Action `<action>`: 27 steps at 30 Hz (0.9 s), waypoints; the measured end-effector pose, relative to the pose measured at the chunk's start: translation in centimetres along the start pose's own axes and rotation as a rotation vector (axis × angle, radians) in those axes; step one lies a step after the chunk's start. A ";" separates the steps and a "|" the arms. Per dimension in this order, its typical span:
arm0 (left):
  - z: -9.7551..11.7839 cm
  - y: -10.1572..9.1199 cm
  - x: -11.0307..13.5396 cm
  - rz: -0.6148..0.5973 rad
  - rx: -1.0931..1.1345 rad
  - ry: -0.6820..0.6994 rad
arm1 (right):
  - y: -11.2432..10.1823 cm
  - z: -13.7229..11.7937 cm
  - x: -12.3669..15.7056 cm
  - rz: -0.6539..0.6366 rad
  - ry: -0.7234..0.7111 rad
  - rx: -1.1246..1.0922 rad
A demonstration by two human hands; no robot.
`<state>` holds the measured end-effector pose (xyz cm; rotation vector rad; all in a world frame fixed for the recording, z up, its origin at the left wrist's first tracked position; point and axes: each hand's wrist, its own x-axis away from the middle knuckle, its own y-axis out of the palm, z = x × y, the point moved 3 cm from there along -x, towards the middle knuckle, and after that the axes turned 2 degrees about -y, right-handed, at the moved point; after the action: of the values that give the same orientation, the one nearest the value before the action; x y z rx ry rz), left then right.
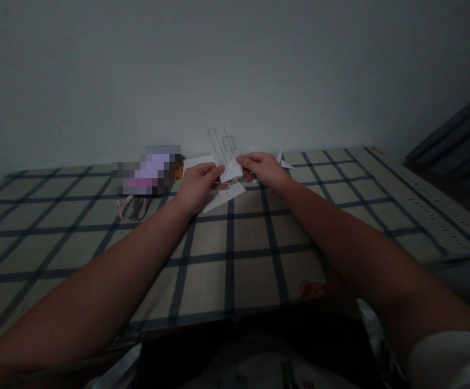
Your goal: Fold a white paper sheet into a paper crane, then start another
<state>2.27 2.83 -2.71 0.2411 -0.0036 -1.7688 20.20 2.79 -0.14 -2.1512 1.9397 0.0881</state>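
A folded strip of printed paper [226,148] is held up between my two hands, with lines of text and a small table on it. My left hand [197,186] pinches its lower left edge between thumb and fingers. On the other side, my right hand [262,167] grips the lower right edge with thumb and forefinger. Beneath them a second sheet of paper [223,195] lies on the checked cloth [210,278], partly covered by my left hand. Just behind my right hand stands a small pointed piece of folded white paper [284,160].
At the left lies a blurred-out purple and pink object [152,170] with a looped strap [133,209] and something orange [179,172] beside it. An orange-handled item [314,290] sits near the front edge by my right forearm. A pale wall [235,70] rises behind the table.
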 end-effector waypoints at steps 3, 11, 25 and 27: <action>0.0 0.1 0.0 -0.016 0.009 -0.012 | 0.2 -0.6 0.3 -0.013 -0.006 0.048; 0.1 0.3 0.3 -0.022 0.056 -0.060 | 0.1 -0.5 0.3 0.011 -0.052 0.085; 0.2 0.0 0.1 0.019 0.028 0.018 | 0.2 -0.4 0.4 -0.037 -0.049 0.087; 0.2 0.0 0.2 0.026 0.056 0.006 | 0.1 -0.4 0.4 -0.032 -0.067 0.109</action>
<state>2.25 2.62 -2.51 0.2859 -0.0516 -1.7432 20.06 2.33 0.19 -2.0816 1.8285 0.0469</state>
